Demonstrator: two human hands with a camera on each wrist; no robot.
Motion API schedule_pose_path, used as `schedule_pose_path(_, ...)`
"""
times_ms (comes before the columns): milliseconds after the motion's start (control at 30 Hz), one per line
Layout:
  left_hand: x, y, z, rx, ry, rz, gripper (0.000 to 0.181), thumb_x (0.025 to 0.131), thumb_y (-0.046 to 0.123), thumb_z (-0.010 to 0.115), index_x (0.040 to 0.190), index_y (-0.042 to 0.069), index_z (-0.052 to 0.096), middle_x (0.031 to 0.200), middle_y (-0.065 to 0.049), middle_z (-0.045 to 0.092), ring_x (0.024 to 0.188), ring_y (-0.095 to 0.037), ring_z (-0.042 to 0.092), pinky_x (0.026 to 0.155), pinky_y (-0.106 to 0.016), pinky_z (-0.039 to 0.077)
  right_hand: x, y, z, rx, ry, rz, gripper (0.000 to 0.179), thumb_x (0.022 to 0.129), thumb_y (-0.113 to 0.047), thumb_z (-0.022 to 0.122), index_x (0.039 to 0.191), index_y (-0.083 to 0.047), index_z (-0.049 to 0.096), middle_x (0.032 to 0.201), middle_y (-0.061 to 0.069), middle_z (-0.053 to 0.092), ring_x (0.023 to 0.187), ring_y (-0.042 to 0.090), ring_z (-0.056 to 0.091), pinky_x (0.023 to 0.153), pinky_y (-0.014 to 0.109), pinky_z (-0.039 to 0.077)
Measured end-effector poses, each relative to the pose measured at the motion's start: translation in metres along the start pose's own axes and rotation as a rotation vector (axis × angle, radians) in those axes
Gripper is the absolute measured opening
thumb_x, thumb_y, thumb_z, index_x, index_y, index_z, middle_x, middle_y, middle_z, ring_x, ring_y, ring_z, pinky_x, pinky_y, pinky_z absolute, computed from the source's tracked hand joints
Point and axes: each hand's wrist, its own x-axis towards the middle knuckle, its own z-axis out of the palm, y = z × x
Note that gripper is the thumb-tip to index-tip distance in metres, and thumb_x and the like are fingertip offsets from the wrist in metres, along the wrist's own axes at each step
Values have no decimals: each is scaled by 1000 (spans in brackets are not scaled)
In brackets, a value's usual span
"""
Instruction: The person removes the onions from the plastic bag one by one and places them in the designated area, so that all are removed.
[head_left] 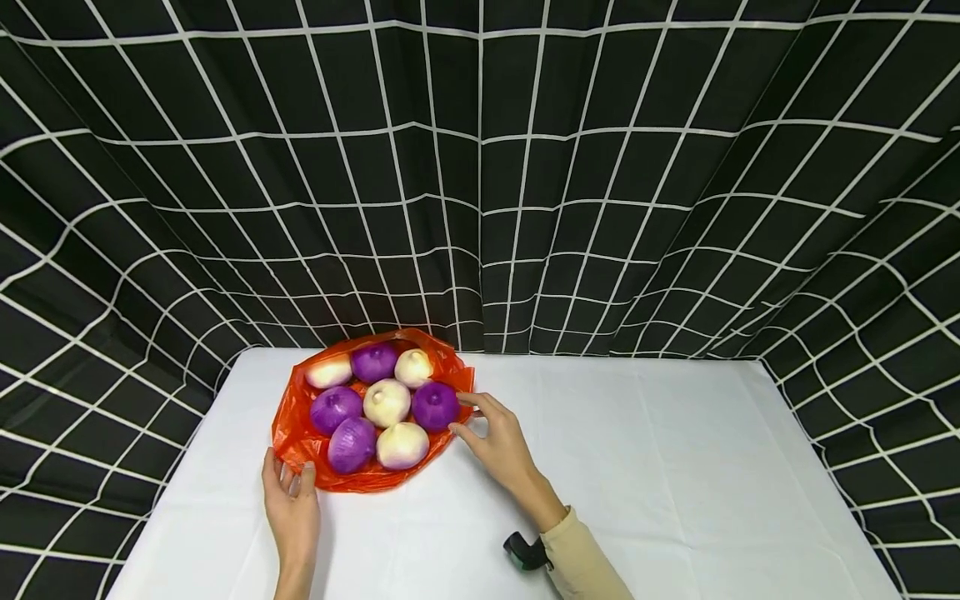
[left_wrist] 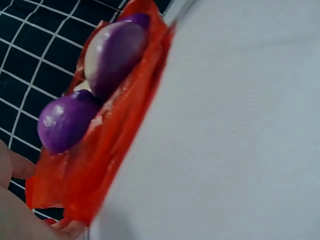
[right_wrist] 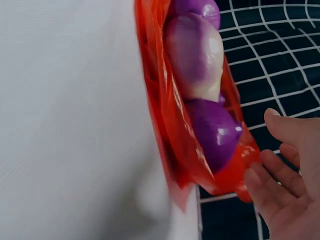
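Nearest to my head camera, a tan sleeve (head_left: 588, 558) is lying over a white table (head_left: 675, 483), and a small black thing (head_left: 522, 552) is sticking out beside its cuff. From far off, I am seeing a red plastic bag (head_left: 296, 421) sitting at the back left part of the table. It is spreading wide under 8 onions (head_left: 386, 402), and its rim is going all around them. 4 of them are showing mostly purple skin, and 4 are looking mostly pale. The left hand (head_left: 291, 507) is touching the front left edge of the bag, and its fingers are lying loose. The right hand (head_left: 498, 440) is resting at the right edge, just beside a purple onion (head_left: 436, 406). Its thumb and fingers are standing apart, but I am not able to tell if they are touching that onion. Both hands are sitting well apart from each other, with the bag lying between them. Behind the table, I am seeing black cloth (head_left: 558, 167) with white lines hanging.
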Motion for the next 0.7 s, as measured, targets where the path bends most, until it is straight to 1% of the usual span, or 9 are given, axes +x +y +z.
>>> schedule_pose_path(100,-2,-7,2,-28,19,0,69,100,5,48,158,9,12,159,-22,20,140,-40,29,119,-39,28,8,2,9,7,-9,13,42,80,-8,81,118,2,65,112,14,67,96,30,66,84,43,59)
schedule_pose_path(167,-2,-11,2,-50,40,14,68,98,1,50,157,10,17,158,-22,24,139,-40,31,117,-29,32,14,2,15,0,-25,20,42,81,-9,80,118,2,65,113,13,66,98,28,66,87,39,59)
schedule_pose_path(267,-1,-15,2,-75,63,39,67,97,-1,52,156,10,22,155,-25,29,138,-39,35,110,-15,36,21,2,22,-51,-43,13,41,82,-12,80,118,0,65,114,11,66,102,25,66,92,36,57)
schedule_pose_path(333,0,-15,2,-74,65,44,67,96,-1,54,155,10,25,153,-27,31,136,-37,38,106,-10,38,24,1,26,-98,-51,10,42,82,-15,80,119,-1,65,114,9,67,105,24,65,95,36,55)
schedule_pose_path(433,0,-16,4,-78,47,37,68,95,-1,56,155,12,27,152,-26,33,136,-36,39,104,-10,39,26,0,29,-158,-58,23,44,81,-18,82,119,-3,65,114,8,67,108,23,64,97,37,54)
schedule_pose_path(533,0,-17,7,-74,29,37,68,94,-2,58,155,12,29,153,-24,33,137,-37,38,102,-9,40,26,1,32,-211,-78,50,49,80,-21,83,122,-4,64,118,8,66,111,23,63,100,38,52)
schedule_pose_path(600,0,-17,8,-64,28,49,68,93,-3,59,154,11,30,152,-25,34,136,-38,38,100,-8,41,26,3,33,-249,-103,69,54,79,-22,83,126,-4,63,124,9,64,115,25,61,101,40,51)
schedule_pose_path(700,-1,-17,8,-23,43,80,69,91,-6,60,153,9,33,149,-25,38,133,-34,44,96,-4,42,24,6,34,-305,-147,94,65,77,-24,84,133,-3,58,134,12,58,120,27,58,100,44,52)
